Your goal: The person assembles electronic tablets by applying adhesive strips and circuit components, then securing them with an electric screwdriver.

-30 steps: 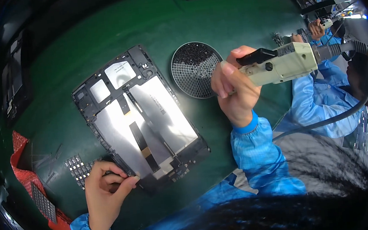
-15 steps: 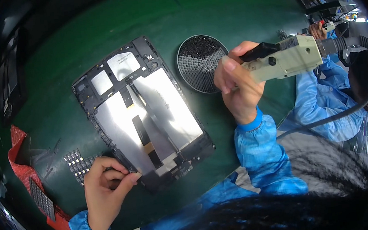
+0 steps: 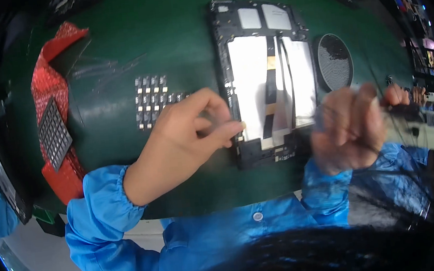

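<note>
Item: opened tablet chassis, flat black rectangular frame with two bright silvery metal panels and a thin black-and-amber ribbon cable down its middle; we find it in the upper centre of the frame, lying on a dark green mat

Left hand, centre frame: we see thumb and forefinger pinched together at the chassis's left edge, touching it; whether anything small sits between the fingertips we cannot tell

Right hand, right of centre, motion-blurred: fingers curled closed around a pale grey electric screwdriver, held just beside the chassis's lower right corner

Also listed: round black mesh dish, just right of the chassis; grid of small dark square parts, left of the chassis; red crinkled sheet with a small black ribbed tray, at far left

Both sleeves are blue; another person in blue is at the right rim
</note>
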Demonstrator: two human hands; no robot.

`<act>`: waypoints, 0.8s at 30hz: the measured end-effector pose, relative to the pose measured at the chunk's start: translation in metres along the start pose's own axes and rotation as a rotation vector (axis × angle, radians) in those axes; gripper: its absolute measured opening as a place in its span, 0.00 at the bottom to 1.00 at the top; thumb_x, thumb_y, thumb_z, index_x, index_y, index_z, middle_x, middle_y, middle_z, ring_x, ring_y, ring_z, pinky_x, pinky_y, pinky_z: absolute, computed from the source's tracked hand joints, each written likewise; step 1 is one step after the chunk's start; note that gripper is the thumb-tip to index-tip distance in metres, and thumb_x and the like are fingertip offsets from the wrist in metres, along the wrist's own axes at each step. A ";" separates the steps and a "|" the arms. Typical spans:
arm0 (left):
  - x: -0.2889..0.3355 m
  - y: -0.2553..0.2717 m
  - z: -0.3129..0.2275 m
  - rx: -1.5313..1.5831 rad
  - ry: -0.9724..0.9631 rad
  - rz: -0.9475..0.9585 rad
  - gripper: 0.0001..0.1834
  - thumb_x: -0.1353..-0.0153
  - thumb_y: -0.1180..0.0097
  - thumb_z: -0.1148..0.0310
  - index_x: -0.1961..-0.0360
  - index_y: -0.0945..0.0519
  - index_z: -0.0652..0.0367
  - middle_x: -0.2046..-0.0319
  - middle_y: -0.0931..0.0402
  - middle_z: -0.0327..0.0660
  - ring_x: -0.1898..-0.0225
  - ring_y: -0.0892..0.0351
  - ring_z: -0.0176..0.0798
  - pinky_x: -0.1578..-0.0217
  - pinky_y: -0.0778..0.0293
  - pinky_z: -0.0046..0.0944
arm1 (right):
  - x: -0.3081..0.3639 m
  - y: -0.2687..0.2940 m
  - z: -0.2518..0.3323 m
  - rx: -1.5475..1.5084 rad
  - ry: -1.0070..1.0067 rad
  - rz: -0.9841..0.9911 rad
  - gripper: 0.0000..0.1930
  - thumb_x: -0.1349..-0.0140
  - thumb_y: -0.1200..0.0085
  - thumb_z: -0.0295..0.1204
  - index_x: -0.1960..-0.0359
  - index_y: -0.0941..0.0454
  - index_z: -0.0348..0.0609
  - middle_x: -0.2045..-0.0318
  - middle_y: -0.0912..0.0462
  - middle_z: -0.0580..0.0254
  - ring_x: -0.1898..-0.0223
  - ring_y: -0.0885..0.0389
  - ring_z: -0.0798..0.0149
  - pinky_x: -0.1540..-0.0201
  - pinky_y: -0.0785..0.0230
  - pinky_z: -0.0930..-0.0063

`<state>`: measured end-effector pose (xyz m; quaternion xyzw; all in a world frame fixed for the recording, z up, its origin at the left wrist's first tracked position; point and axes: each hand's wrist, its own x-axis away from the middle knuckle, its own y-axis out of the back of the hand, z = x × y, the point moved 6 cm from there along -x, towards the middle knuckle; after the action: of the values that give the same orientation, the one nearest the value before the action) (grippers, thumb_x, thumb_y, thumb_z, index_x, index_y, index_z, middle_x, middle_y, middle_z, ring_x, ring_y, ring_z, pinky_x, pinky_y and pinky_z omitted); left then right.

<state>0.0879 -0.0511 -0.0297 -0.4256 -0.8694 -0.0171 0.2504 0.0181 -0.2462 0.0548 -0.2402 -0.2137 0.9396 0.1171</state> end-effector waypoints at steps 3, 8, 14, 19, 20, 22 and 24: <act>0.002 0.006 0.001 -0.123 -0.029 -0.016 0.10 0.38 0.39 0.75 0.63 0.29 0.64 0.65 0.26 0.38 0.65 0.17 0.32 0.65 0.21 0.29 | 0.021 -0.045 -0.026 0.167 -0.125 0.114 0.14 0.34 0.48 0.26 0.49 0.32 0.56 0.79 0.28 0.65 0.86 0.32 0.67 0.85 0.38 0.74; 0.004 0.009 0.002 -0.087 -0.122 -0.013 0.09 0.38 0.39 0.75 0.63 0.28 0.66 0.67 0.25 0.38 0.67 0.17 0.33 0.66 0.22 0.29 | 0.031 -0.065 -0.044 0.308 -0.203 0.074 0.15 0.33 0.53 0.22 0.49 0.37 0.55 0.80 0.35 0.67 0.85 0.36 0.68 0.82 0.41 0.75; 0.004 0.011 0.003 -0.133 -0.193 -0.007 0.09 0.39 0.40 0.76 0.63 0.28 0.68 0.67 0.24 0.41 0.67 0.16 0.34 0.69 0.23 0.30 | 0.036 -0.066 -0.052 0.311 -0.245 0.058 0.14 0.33 0.54 0.22 0.50 0.38 0.55 0.80 0.38 0.68 0.85 0.38 0.68 0.84 0.43 0.76; 0.004 0.010 0.003 -0.127 -0.173 -0.015 0.09 0.39 0.40 0.77 0.63 0.28 0.68 0.68 0.24 0.42 0.67 0.16 0.34 0.69 0.23 0.30 | 0.035 -0.066 -0.053 0.362 -0.234 0.042 0.13 0.34 0.54 0.22 0.51 0.37 0.54 0.80 0.37 0.67 0.85 0.38 0.68 0.84 0.44 0.75; 0.004 0.010 0.003 -0.126 -0.175 -0.015 0.09 0.39 0.40 0.77 0.63 0.28 0.68 0.68 0.24 0.42 0.67 0.16 0.34 0.69 0.23 0.30 | 0.036 -0.065 -0.053 0.388 -0.228 0.035 0.13 0.34 0.53 0.21 0.52 0.37 0.54 0.80 0.36 0.67 0.85 0.37 0.68 0.84 0.44 0.75; 0.003 0.010 0.002 -0.140 -0.193 -0.020 0.09 0.39 0.40 0.77 0.63 0.28 0.68 0.68 0.23 0.42 0.67 0.17 0.34 0.70 0.24 0.30 | 0.036 -0.065 -0.053 0.413 -0.219 0.028 0.14 0.35 0.53 0.21 0.52 0.37 0.53 0.80 0.36 0.66 0.85 0.37 0.69 0.84 0.44 0.75; 0.003 0.010 0.002 -0.148 -0.199 -0.017 0.09 0.39 0.40 0.77 0.63 0.28 0.68 0.68 0.23 0.42 0.67 0.17 0.33 0.70 0.24 0.30 | 0.035 -0.067 -0.053 0.390 -0.193 0.050 0.14 0.36 0.53 0.20 0.53 0.37 0.53 0.79 0.34 0.66 0.85 0.37 0.69 0.84 0.43 0.75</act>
<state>0.0929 -0.0416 -0.0321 -0.4349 -0.8900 -0.0410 0.1306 0.0223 -0.1572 0.0296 -0.1274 -0.0321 0.9844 0.1168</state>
